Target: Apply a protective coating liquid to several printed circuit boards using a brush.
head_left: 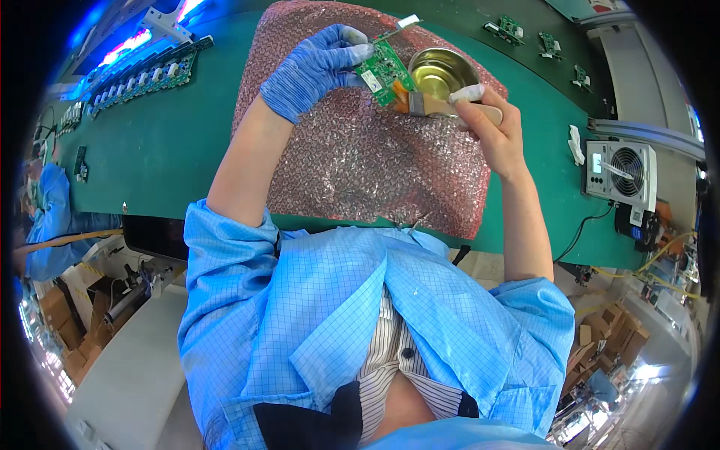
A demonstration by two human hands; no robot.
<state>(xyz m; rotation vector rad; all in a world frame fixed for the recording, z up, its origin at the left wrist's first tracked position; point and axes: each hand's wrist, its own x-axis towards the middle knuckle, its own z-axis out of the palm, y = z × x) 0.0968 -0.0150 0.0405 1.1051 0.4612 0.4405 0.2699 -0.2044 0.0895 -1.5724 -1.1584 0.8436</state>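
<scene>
My left hand (319,69), in a blue knit glove with pale fingertips, grips a green circuit board (385,71) by its left edge and holds it up at a tilt. A thin strip with a white end sticks out from the board's top. In my bare right hand (491,124), a pale cover sits on one fingertip, and the fingers close round the wooden handle of a flat brush (431,106). The brush's orange bristles touch or nearly touch the board's lower right corner. Just behind the brush stands a round metal bowl (442,71) with yellowish liquid.
Pinkish bubble wrap (360,165) covers the middle of the green table (172,150). A row of circuit boards (142,81) lies at the left under a blue-lit frame. Several small boards (510,30) lie far right. A white fan unit (621,174) stands at the right edge.
</scene>
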